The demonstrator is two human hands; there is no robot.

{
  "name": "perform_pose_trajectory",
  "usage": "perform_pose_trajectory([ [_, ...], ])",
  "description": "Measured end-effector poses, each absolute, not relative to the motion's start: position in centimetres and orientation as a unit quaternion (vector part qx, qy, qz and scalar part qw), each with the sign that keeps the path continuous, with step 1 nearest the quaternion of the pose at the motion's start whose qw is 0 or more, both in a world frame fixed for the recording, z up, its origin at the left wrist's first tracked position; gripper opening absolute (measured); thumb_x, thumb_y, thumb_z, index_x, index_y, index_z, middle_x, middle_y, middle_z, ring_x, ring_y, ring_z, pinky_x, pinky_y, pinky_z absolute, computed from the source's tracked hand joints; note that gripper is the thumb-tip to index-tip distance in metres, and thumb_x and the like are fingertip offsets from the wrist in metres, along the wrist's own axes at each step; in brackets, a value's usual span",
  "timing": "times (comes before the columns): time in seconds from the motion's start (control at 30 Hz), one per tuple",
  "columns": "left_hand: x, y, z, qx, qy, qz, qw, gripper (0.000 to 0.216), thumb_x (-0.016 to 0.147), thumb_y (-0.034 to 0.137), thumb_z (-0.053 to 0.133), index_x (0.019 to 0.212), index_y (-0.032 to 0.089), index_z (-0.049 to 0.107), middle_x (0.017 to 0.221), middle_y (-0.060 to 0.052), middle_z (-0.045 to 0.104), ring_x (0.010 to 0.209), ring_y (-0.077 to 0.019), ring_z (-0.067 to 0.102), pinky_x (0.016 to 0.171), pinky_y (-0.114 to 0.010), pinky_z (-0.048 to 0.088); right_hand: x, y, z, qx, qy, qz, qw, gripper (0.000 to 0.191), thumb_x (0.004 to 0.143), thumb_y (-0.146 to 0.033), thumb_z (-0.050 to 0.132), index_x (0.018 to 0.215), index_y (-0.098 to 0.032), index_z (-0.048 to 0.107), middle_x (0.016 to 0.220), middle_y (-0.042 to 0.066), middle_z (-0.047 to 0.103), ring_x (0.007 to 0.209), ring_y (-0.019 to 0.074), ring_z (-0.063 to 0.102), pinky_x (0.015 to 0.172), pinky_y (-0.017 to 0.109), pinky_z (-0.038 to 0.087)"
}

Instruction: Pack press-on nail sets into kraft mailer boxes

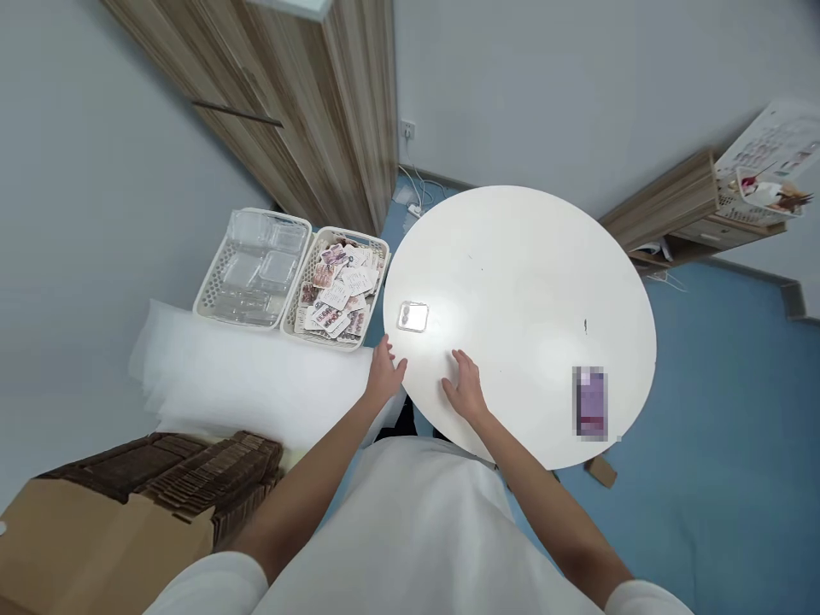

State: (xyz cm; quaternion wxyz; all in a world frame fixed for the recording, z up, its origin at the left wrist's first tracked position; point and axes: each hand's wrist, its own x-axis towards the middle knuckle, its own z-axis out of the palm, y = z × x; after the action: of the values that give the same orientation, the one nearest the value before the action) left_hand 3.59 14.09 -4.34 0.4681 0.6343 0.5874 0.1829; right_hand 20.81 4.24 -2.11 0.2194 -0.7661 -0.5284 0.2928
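On the left part of the round white table [525,273] lies a small clear plastic case [413,317], flat and apart from both hands. My left hand [385,372] is at the table's left edge just below the case, its thumb and fingers apart and holding nothing. To the right, my right hand [465,386] hovers over or rests on the near part of the tabletop; whether it touches cannot be made out. Its fingers are spread, with nothing in them.
Left of the table stand a basket of printed cards [339,295] and a basket of clear plastic boxes [256,265]. White foam sheeting [256,376] lies before them, near a carton of folded cardboard [96,530]. A blurred purple item [590,403] lies on the table's right.
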Motion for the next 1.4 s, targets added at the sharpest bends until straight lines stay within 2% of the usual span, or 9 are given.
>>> perform_pose_trajectory([
  [0.07, 2.8, 11.9, -3.6, 0.621, 0.604, 0.185, 0.464, 0.065, 0.075, 0.031, 0.052, 0.132, 0.02, 0.022, 0.115, -0.011, 0.044, 0.09, -0.0172, 0.052, 0.074, -0.032, 0.046, 21.5, 2.1, -1.6, -0.764, -0.526, 0.297, 0.228, 0.056, 0.076, -0.025, 0.043, 0.129, -0.02, 0.028, 0.13, 0.009, 0.037, 0.123, 0.0241, 0.03, 0.1, 0.046, 0.028],
  [0.17, 2.1, 8.4, -2.4, 0.613, 0.604, 0.17, 0.48, 0.062, 0.076, 0.033, 0.05, 0.13, 0.018, 0.024, 0.108, -0.01, 0.05, 0.084, -0.0154, 0.055, 0.072, -0.031, 0.047, 22.6, -0.6, -0.7, -0.747, -0.52, 0.33, 0.25, 0.055, 0.077, -0.026, 0.042, 0.129, -0.022, 0.027, 0.127, 0.008, 0.041, 0.113, 0.0217, 0.042, 0.094, 0.042, 0.037],
  [0.3, 2.1, 4.1, -0.7, 0.628, 0.591, 0.131, 0.489, 0.046, 0.077, 0.037, 0.047, 0.118, 0.017, 0.044, 0.097, -0.007, 0.057, 0.078, -0.0152, 0.057, 0.069, -0.029, 0.048, 24.3, -3.3, 0.1, -0.709, -0.534, 0.382, 0.257, 0.05, 0.077, -0.028, 0.042, 0.126, -0.025, 0.033, 0.118, 0.006, 0.049, 0.097, 0.0189, 0.054, 0.082, 0.037, 0.047],
  [0.43, 2.7, 0.4, 1.0, 0.657, 0.582, 0.133, 0.459, 0.039, 0.077, 0.038, 0.046, 0.112, 0.02, 0.051, 0.1, -0.006, 0.059, 0.084, -0.0178, 0.057, 0.072, -0.031, 0.048, 25.6, -5.0, 0.3, -0.668, -0.566, 0.429, 0.222, 0.044, 0.077, -0.028, 0.042, 0.121, -0.025, 0.04, 0.109, 0.005, 0.055, 0.087, 0.0174, 0.056, 0.078, 0.035, 0.048],
  [0.6, 1.8, -2.7, 2.7, 0.649, 0.624, 0.152, 0.409, 0.039, 0.078, 0.038, 0.045, 0.112, 0.019, 0.051, 0.109, -0.009, 0.057, 0.096, -0.0217, 0.055, 0.08, -0.035, 0.045, 25.6, -4.8, 0.6, -0.606, -0.634, 0.45, 0.17, 0.039, 0.078, -0.026, 0.042, 0.116, -0.023, 0.045, 0.107, 0.005, 0.056, 0.086, 0.017, 0.057, 0.079, 0.035, 0.046],
  [0.77, -1.1, -4.9, 3.0, 0.623, 0.68, 0.164, 0.349, 0.037, 0.079, 0.038, 0.043, 0.11, 0.019, 0.052, 0.109, -0.009, 0.057, 0.101, -0.0233, 0.052, 0.084, -0.036, 0.042, 23.5, -2.6, 1.0, -0.528, -0.711, 0.447, 0.125, 0.036, 0.079, -0.026, 0.043, 0.114, -0.023, 0.047, 0.104, 0.005, 0.058, 0.083, 0.0167, 0.058, 0.076, 0.034, 0.046],
  [1.07, -6.0, -5.9, 0.9, 0.578, 0.762, 0.132, 0.26, 0.035, 0.076, 0.034, 0.047, 0.108, 0.021, 0.053, 0.115, -0.008, 0.05, 0.111, -0.0257, 0.043, 0.089, -0.04, 0.036, 15.9, 1.6, 1.2, -0.437, -0.807, 0.391, 0.071, 0.036, 0.077, -0.023, 0.047, 0.113, -0.021, 0.049, 0.112, 0.008, 0.055, 0.103, 0.0226, 0.052, 0.085, 0.037, 0.043],
  [1.23, -8.7, -3.6, -0.5, 0.565, 0.762, 0.118, 0.293, 0.041, 0.077, 0.033, 0.047, 0.115, 0.019, 0.049, 0.127, -0.012, 0.043, 0.12, -0.027, 0.035, 0.095, -0.042, 0.029, 11.3, 4.8, 0.2, -0.425, -0.826, 0.369, 0.02, 0.043, 0.077, -0.025, 0.049, 0.119, -0.019, 0.045, 0.118, 0.011, 0.05, 0.111, 0.0253, 0.046, 0.088, 0.039, 0.041],
  [1.4, -11.5, 0.4, -2.1, 0.568, 0.729, 0.159, 0.346, 0.051, 0.079, 0.034, 0.045, 0.127, 0.02, 0.035, 0.135, -0.011, 0.036, 0.126, -0.0241, 0.029, 0.1, -0.04, 0.025, 7.3, 8.6, -1.6, -0.442, -0.824, 0.353, -0.015, 0.051, 0.077, -0.024, 0.05, 0.126, -0.02, 0.036, 0.127, 0.012, 0.043, 0.117, 0.0254, 0.04, 0.089, 0.041, 0.039],
])
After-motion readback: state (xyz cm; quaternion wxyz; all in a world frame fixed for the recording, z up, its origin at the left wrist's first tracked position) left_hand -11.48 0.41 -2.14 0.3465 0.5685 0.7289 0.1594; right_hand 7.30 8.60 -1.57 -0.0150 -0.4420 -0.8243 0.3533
